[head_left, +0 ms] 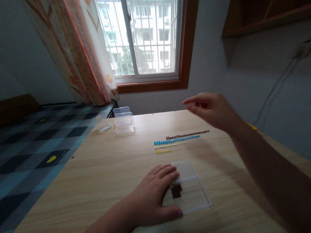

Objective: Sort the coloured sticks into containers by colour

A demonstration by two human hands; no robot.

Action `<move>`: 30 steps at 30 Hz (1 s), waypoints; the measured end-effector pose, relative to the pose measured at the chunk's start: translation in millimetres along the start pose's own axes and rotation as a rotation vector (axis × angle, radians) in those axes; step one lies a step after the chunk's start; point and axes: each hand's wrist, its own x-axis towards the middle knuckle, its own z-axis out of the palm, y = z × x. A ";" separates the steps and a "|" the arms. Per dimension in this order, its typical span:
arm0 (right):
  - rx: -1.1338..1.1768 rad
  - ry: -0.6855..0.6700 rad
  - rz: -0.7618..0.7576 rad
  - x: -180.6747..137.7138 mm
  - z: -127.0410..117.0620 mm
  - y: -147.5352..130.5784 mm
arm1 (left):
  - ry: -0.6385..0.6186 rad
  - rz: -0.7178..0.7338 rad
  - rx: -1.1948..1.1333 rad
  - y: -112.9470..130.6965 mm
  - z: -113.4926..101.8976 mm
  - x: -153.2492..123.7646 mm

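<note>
My left hand (157, 193) lies along the left side of an opened clear plastic box (195, 196). Its fingers stretch over the lid (186, 168) and the thumb touches the near edge. Inside the box, at the left, sits a flat block of dark brown pieces (176, 191). My right hand (210, 108) is raised above the table's far right part, thumb and forefinger drawn together; anything between them is too small to make out. Below and left of it run rows of tiny pieces: dark red (188, 134), blue (164, 142), pale cream (171, 145) and yellow (159, 152).
Several clear plastic boxes (124, 124) are stacked at the table's far left edge, beside another clear case (104, 126). The wooden table (108, 170) stands against a checked bed (26, 155). Behind are a curtain (83, 57) and a window (151, 34). A yellow object (252, 126) shows behind my right wrist.
</note>
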 end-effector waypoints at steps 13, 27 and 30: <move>-0.327 -0.720 0.212 10.2 98.7 42.3 | -0.013 -0.002 0.006 2.6 -2.1 -0.1; -0.389 -0.779 0.218 1.5 113.9 44.4 | -0.013 -0.004 -0.012 3.6 -2.6 -0.3; -0.400 -0.758 0.218 0.8 114.9 43.9 | -0.009 -0.007 -0.009 3.8 -2.4 0.0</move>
